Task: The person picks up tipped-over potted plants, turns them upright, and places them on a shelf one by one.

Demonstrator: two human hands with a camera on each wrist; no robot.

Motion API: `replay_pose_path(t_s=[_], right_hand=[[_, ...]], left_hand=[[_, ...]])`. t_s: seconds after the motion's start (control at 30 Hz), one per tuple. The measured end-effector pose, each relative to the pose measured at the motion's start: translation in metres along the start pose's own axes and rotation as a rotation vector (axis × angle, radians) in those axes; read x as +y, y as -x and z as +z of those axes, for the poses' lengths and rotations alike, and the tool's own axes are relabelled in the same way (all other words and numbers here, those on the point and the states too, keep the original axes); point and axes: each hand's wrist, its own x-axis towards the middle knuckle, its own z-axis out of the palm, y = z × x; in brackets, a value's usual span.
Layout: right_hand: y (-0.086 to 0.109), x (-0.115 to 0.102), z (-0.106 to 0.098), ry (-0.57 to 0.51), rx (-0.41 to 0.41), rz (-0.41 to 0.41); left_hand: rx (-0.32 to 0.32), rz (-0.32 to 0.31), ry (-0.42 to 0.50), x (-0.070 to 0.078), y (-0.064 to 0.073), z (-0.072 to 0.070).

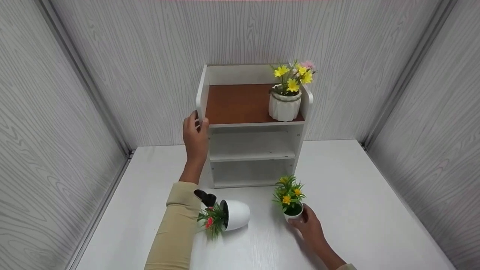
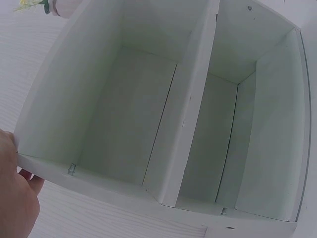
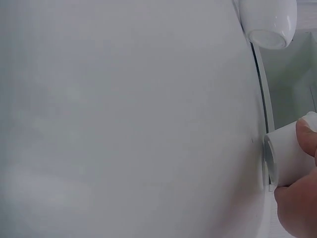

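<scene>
My left hand (image 1: 196, 138) grips the left side panel of a small white shelf unit (image 1: 252, 156), thumb on the front edge and fingers round the outside. In the left wrist view that hand shows at the lower left, beside the two white compartments (image 2: 124, 114). With the fingers and thumb of my right hand (image 1: 310, 227) I hold a little potted plant (image 1: 288, 195) with yellow flowers and green leaves. Its white pot (image 3: 290, 153) shows its underside rim in the right wrist view, close over the white table (image 1: 345, 180).
A ribbed white flowerpot (image 1: 285, 108) with yellow and pink flowers stands on the brown top shelf (image 1: 240, 103), at its right end. On the table a white pot (image 1: 238, 215) with red flowers lies on its side. Grey wood-grain walls (image 1: 150, 75) surround the table.
</scene>
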Motion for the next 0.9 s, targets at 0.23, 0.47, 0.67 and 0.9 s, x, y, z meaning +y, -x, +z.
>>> replay_pose_path(t_s=[0.23,0.47,0.67,0.9], right_hand=[[-0.0002,0.0010,-0.0026,-0.021,-0.024,0.022],[0.0031,0.0026,-0.0052,0.020,-0.021,0.041],[0.0046,0.0047,-0.0075,-0.058,-0.051,0.070],[0.0049,0.0013,-0.0051,-0.080,-0.064,0.110]], left_hand=[[0.009,0.010,-0.017,-0.0005,-0.0017,0.0002],[-0.006,0.009,0.005,-0.0008,0.0000,0.0005],[-0.002,0.018,0.002,-0.0013,0.0017,0.0020],[0.001,0.029,0.007,-0.0019,0.0010,0.0029]])
